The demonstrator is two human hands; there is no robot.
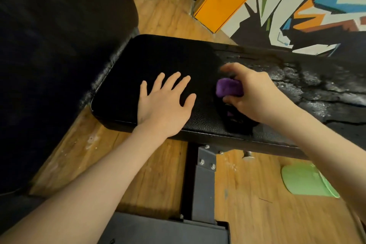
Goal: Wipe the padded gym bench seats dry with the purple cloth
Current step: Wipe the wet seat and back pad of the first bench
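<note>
On bench seat (pixel 158 55): purple cloth (pixel 228 87) in right hand (pixel 255 95).

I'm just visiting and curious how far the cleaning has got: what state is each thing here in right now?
Bench seat: matte and dry-looking at the left end, shiny wet streaks on the right part.
Purple cloth: bunched up, gripped against the seat.
Right hand: curled round the cloth, at the edge of the wet patch.
Left hand: flat, fingers spread, resting on the dry-looking end.
Green pad: lying flat on the wooden floor.

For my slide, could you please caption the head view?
Left hand braces the bench seat; right hand wipes with purple cloth.
</note>
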